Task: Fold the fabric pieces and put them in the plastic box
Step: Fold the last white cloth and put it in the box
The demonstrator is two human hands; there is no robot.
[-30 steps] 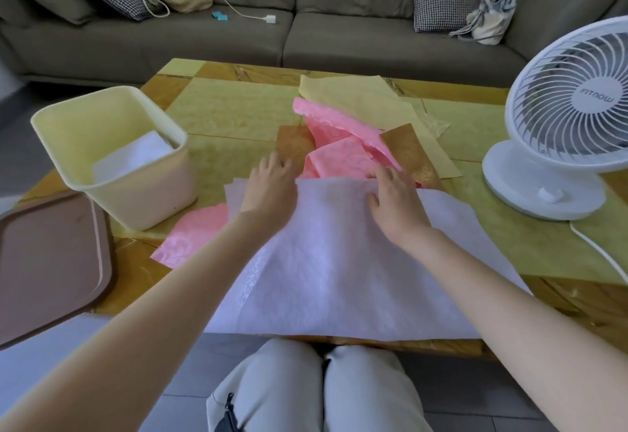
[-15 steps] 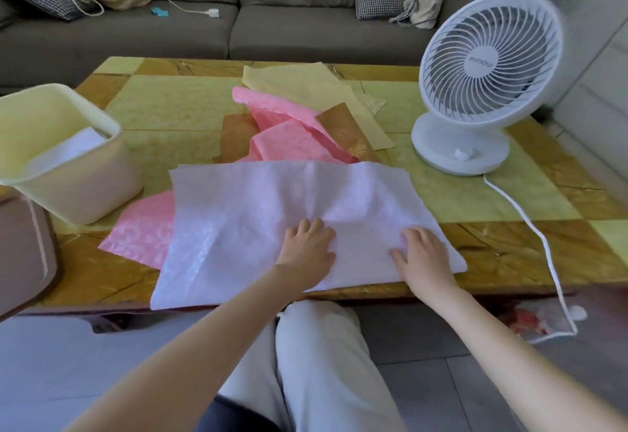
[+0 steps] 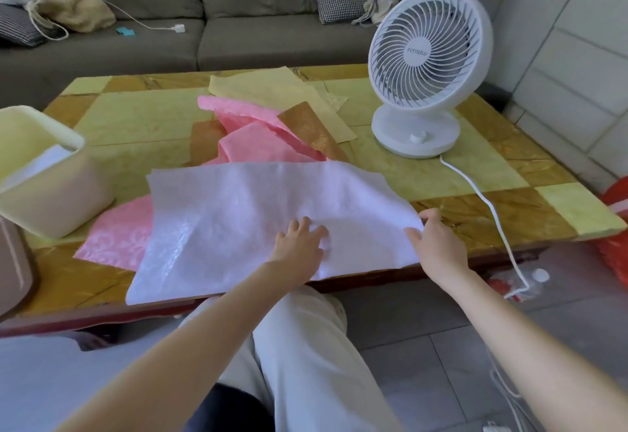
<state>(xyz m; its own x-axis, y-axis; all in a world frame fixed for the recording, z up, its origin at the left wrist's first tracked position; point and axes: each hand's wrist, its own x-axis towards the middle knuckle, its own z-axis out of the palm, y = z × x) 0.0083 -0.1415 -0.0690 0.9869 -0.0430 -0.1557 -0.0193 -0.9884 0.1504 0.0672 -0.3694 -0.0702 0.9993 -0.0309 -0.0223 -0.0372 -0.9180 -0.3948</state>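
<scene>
On the worktop [image 3: 475, 200], the left hand [image 3: 299, 244] lies flat, fingers [image 3: 295, 226] straight, on the white fabric [image 3: 238, 214], while the right hand [image 3: 438, 244] pinches its corner, bare worktop just past those fingers.

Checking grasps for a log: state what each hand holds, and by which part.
The right hand pinches the white fabric sheet at its near right corner. The left hand holds nothing; it rests flat on the sheet.

We have one view: from our head, facing forward and down, close over the table [image 3: 136, 125], sofa [image 3: 272, 33] beyond.
</scene>
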